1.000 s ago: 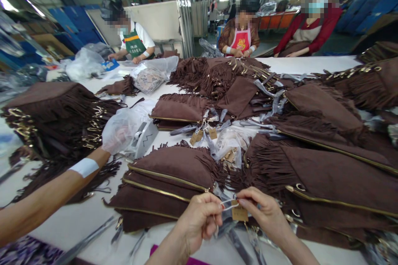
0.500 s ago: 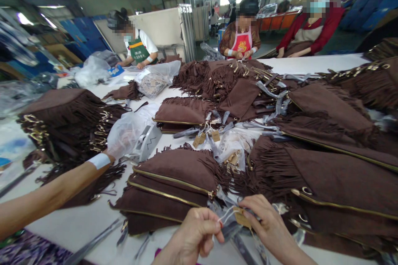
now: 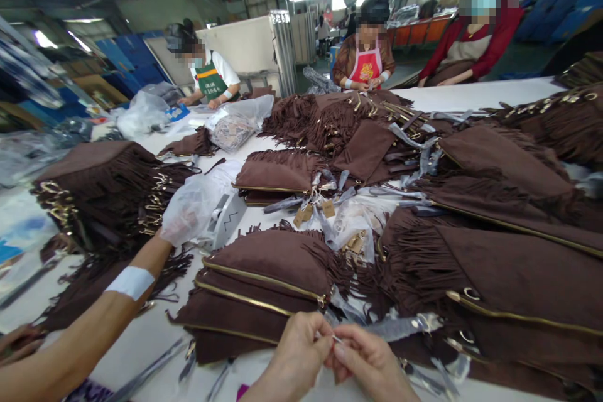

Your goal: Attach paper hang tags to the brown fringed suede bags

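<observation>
Cord (image 3: 337, 339), white and thin, only a short length showing, low centre, just on the near side of the closest bag stack. Left hand (image 3: 304, 352) and right hand (image 3: 370, 361) meet at it, nearly touching; fingers of both curled, tips pinching the cord. What else sits inside the grip, cannot tell: hidden.

Just beyond left hand: stack of brown bags (image 3: 273, 260), gold zips toward the near side. Just beyond right hand: strap (image 3: 400, 328) in clear wrap. Further right, large pile of fringed bags (image 3: 522, 264). Behind the near stack, plastic bag (image 3: 355, 242) holding brown tags; hanging tags (image 3: 304, 215) beside a smaller bag stack (image 3: 280, 169).

Left side: co-worker's forearm (image 3: 129, 281), white band around it, over white table (image 3: 151, 333); hand blurred by clear plastic (image 3: 186, 210). Tall pile with gold clasps (image 3: 94, 169) behind.

Far side of table: person in green apron (image 3: 211, 78), person in red apron (image 3: 367, 69), person in red sleeves (image 3: 499, 44).
</observation>
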